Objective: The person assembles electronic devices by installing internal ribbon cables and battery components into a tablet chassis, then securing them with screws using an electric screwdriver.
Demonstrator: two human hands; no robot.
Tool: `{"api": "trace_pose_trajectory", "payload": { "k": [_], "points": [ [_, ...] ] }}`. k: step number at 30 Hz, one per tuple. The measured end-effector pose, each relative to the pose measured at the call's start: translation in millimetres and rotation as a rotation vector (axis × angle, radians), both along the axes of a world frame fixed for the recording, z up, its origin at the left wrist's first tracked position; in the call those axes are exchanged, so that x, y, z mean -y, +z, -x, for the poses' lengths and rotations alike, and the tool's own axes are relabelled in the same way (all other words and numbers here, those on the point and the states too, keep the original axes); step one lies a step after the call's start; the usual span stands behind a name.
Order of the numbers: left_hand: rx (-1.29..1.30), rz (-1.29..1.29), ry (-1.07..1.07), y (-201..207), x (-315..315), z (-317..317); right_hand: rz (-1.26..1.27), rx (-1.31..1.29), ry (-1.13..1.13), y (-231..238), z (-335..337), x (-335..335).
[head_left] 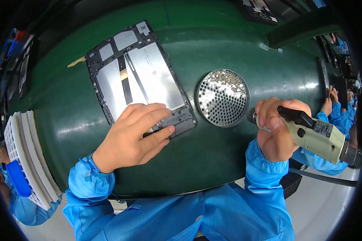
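An opened tablet (157, 80) lies tilted on the green table, its silver battery area and black frame facing up. My left hand (134, 138) lies over its near end, fingers stretched and apart. What is beneath the palm is hidden. My right hand (279, 128) is wrapped round a pale green electric screwdriver (321, 138) with a black lever, held level with its tip end pointing left. The bit itself cannot be made out. Between the hands stands a round metal screw tray (223, 106) full of holes, with loose small screws (229, 80) heaped at its far side.
A yellowish strip (76, 62) sticks out from the tablet's far left corner. White stacked trays (30, 156) with a blue piece stand at the left edge. A green bar (305, 30) crosses the far right, near another dark device (257, 10). Co-workers' hands (334, 96) show at right.
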State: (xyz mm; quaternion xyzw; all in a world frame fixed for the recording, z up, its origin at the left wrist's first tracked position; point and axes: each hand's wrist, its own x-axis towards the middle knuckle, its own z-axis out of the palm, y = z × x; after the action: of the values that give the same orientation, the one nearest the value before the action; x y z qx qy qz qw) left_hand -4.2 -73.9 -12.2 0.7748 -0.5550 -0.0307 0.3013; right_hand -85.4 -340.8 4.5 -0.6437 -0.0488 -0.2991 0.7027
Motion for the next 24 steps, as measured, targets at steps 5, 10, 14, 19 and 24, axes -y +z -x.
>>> {"api": "trace_pose_trajectory", "payload": {
  "k": [5, 10, 14, 19, 24],
  "points": [
    [0.004, 0.043, 0.032, -3, 1, 1, 0.009, -0.005, 0.005, 0, -1, -1],
    [0.05, 0.074, 0.018, -7, 0, 2, -0.016, -0.021, 0.018, -1, -1, 0],
    [0.086, 0.106, -0.009, -8, -2, 4, -0.022, -0.024, 0.011, -1, 0, 0],
    [0.11, 0.051, -0.003, -5, 0, 5, -0.024, -0.014, 0.015, -2, -2, 0],
    [0.042, -0.021, -0.004, 6, 3, 5, 0.009, -0.009, -0.004, 0, -3, 2]
  ]
}}
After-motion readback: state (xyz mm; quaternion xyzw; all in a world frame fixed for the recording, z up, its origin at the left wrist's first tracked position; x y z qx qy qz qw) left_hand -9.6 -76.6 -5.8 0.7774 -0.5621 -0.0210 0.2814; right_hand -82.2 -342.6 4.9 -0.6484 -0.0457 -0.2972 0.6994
